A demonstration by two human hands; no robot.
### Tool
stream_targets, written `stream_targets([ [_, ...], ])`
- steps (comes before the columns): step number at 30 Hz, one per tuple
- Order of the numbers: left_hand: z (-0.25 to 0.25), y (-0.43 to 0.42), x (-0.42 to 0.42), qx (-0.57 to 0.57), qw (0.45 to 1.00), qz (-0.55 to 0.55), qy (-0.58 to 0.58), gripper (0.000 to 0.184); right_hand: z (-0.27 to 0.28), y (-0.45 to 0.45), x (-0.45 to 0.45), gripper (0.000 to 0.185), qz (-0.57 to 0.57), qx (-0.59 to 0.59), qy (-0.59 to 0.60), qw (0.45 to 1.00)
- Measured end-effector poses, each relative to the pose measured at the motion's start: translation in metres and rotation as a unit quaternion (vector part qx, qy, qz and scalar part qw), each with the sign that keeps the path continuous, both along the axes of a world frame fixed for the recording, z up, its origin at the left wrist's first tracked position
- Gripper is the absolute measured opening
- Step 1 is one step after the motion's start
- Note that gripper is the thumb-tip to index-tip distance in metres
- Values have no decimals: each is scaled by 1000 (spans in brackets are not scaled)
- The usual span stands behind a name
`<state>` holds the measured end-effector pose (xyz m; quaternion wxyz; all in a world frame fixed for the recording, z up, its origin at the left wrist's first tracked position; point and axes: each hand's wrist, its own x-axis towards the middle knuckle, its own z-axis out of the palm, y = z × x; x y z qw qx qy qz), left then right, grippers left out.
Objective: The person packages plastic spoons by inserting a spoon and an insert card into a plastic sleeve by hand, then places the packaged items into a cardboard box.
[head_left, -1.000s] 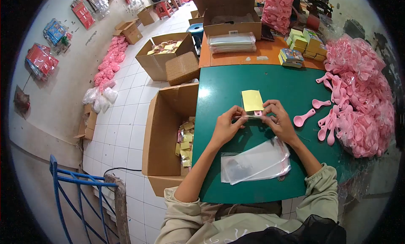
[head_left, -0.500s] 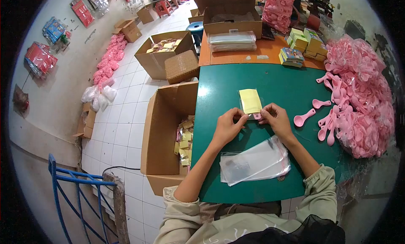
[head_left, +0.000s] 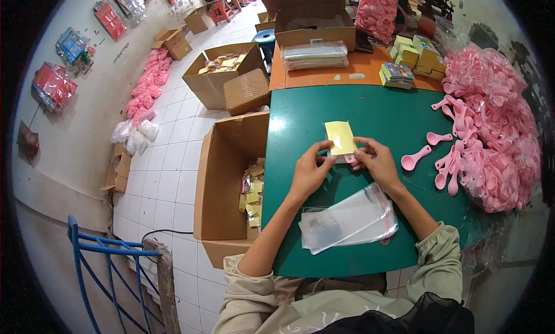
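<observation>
Between my hands is a small clear plastic bag with a yellow card (head_left: 341,138) in it, and a bit of a pink spoon (head_left: 350,158) shows at its lower end. My left hand (head_left: 312,169) pinches the lower left edge of the bag. On the lower right corner, my right hand (head_left: 376,162) closes thumb and fingers. Nearer my body lies a fanned stack of clear plastic bags (head_left: 347,221), flat on the green table (head_left: 312,108). Loose pink spoons (head_left: 416,158) lie to the right of my right hand.
Large bags of pink spoons (head_left: 497,132) line the table's right side. Stacked yellow card boxes (head_left: 398,74) and more plastic sleeves (head_left: 315,55) sit at the back. A cardboard box (head_left: 219,184) of finished-looking packets (head_left: 252,198) stands left of the table. A blue railing (head_left: 110,247) is lower left.
The bag's lower end has been drawn in between my fingers, and the yellow card now tilts a little more. My left fingers have moved up along its edge.
</observation>
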<state>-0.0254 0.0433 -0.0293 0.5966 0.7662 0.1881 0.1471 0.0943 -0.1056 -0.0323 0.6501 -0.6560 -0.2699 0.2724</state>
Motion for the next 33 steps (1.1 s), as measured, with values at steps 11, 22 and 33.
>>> stream_targets([
  [11,5,66,-48,389,866,313,43,38,41,-126,93,26,59,-296,-471,829],
  [22,15,-77,-19,341,930,-135,-15,32,53,-89,62,29,3,-185,-479,858],
  [33,23,-50,-8,19,989,-140,36,33,76,-73,31,17,22,3,-120,992],
])
